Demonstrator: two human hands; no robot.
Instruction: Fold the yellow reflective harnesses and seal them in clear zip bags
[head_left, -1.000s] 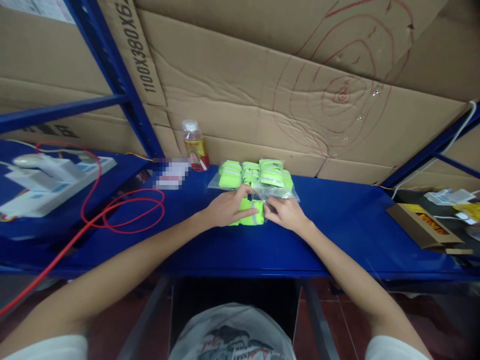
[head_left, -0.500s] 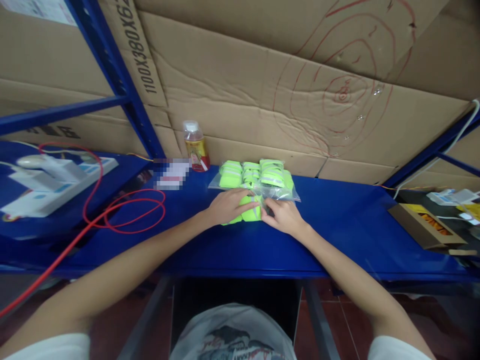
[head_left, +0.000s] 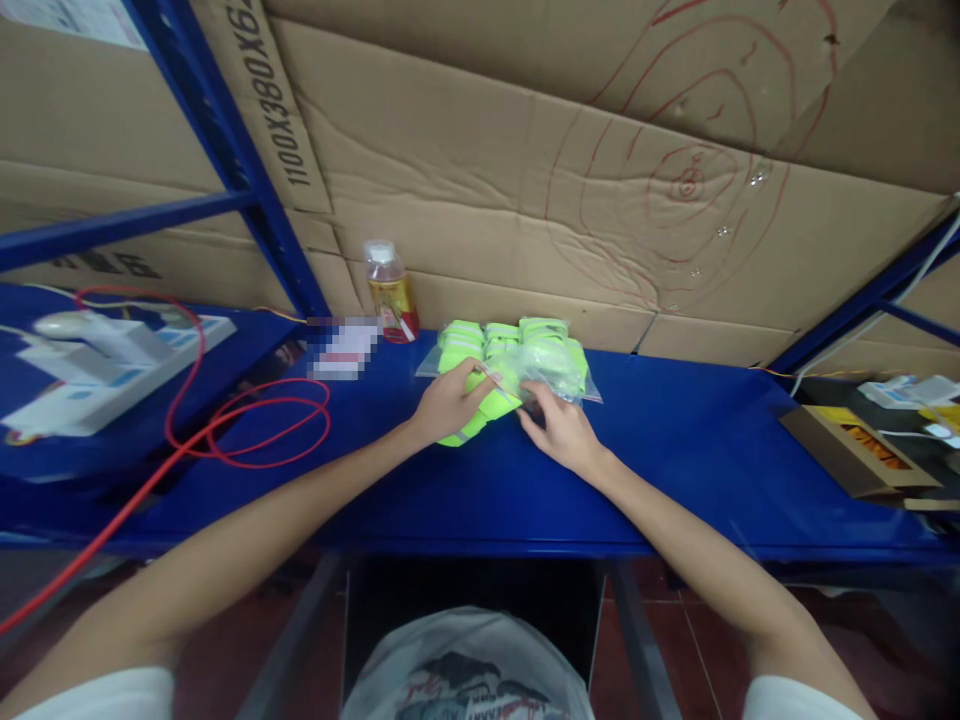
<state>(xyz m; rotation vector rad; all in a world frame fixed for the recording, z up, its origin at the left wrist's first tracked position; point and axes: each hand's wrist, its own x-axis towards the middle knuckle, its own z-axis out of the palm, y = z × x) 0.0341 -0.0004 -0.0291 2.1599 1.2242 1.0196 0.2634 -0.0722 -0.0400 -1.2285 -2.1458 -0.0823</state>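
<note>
My left hand (head_left: 448, 402) is closed on a folded neon yellow-green band (head_left: 480, 415) with a silvery reflective stripe. A clear plastic bag (head_left: 551, 368) spreads from between my hands towards the back right, and my right hand (head_left: 564, 425) pinches its near edge with bent fingers. Part of the bag's mouth is hidden by my fingers. Just behind, more neon reflective bands (head_left: 461, 345) lie in clear bags on the blue table (head_left: 675, 450), partly covered by the bag I hold.
A bottle (head_left: 391, 292) with a white cap stands by the cardboard wall (head_left: 465, 170). Red cable (head_left: 270, 385) loops across the left side, near a white power strip (head_left: 97, 390). An opened carton (head_left: 851, 450) sits at the right. Blue shelf posts (head_left: 225, 150) flank the table.
The clear bag has risen and spread over the bagged bands behind. The held band has tilted, its right end moving up and away from me. Both hands have shifted slightly.
</note>
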